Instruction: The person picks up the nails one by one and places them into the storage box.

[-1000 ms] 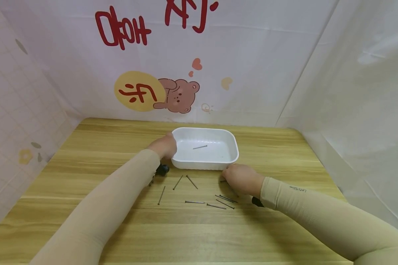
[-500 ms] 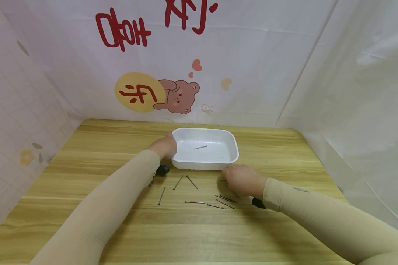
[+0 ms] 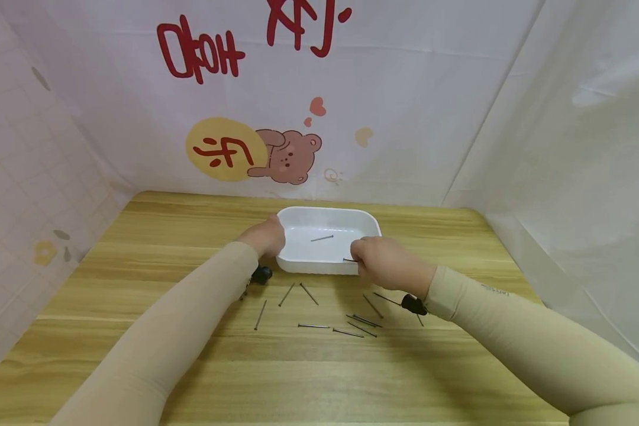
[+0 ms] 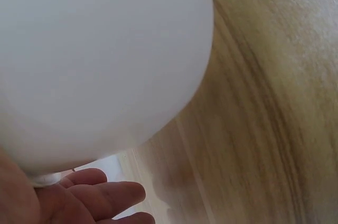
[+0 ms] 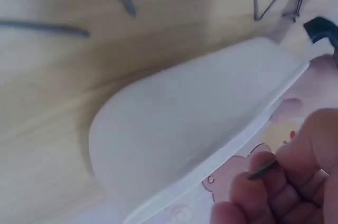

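Note:
A white rectangular plastic container (image 3: 319, 268) stands at the middle of the table, with one nail (image 3: 322, 238) lying inside. My left hand (image 3: 267, 238) holds its left rim; in the left wrist view the fingers (image 4: 108, 198) lie by the edge, partly hidden behind the wall. My right hand (image 3: 393, 265) is over the container's front right corner. Its thumb and fingers pinch a nail (image 5: 263, 169), whose end points left above the front rim in the head view. The container's outer wall (image 5: 200, 118) fills the middle of the right wrist view.
Several loose nails lie on the wooden table (image 3: 277, 378) in front of the container, including one nail (image 3: 313, 325) near the middle and one nail (image 3: 373, 306) below my right hand. A printed white curtain (image 3: 404, 106) hangs behind the table.
My right hand has risen from the table in front of the container to above its front right rim, bringing a nail along. The left hand stays at the left rim.

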